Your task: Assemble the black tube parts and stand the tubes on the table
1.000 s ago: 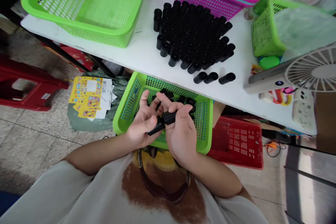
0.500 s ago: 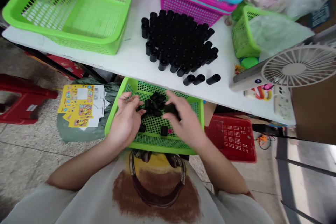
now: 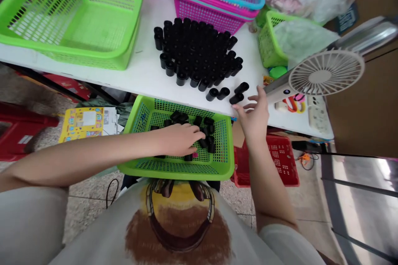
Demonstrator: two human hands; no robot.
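My left hand (image 3: pixel 180 139) reaches down into a green basket (image 3: pixel 130 168), palm down, its fingers apart over loose black cylinders (image 3: pixel 211 145). Whether its fingertips touch any of them is hard to see. At the front edge of the white table, my right hand (image 3: pixel 255 121) has its fingers spread. Its thumb is close beside a tilted black cylinder (image 3: pixel 236 98); contact cannot be made out. Another cylinder (image 3: pixel 241 87) sits just behind that one. To the left, a dense group of black cylinders (image 3: pixel 195 51) stands mostly upright on the table.
A large green basket (image 3: pixel 93 51) rests at the table's left, with stacked pink and blue baskets (image 3: pixel 214 12) at the back. On the right are a fan (image 3: pixel 323 75) and a small green basket (image 3: pixel 264 45). A red crate (image 3: pixel 282 174) is below.
My right hand has moved out of the basket to the table edge; a further cylinder now lies near it. My left hand has shifted right over the cylinders, which lie more spread out.
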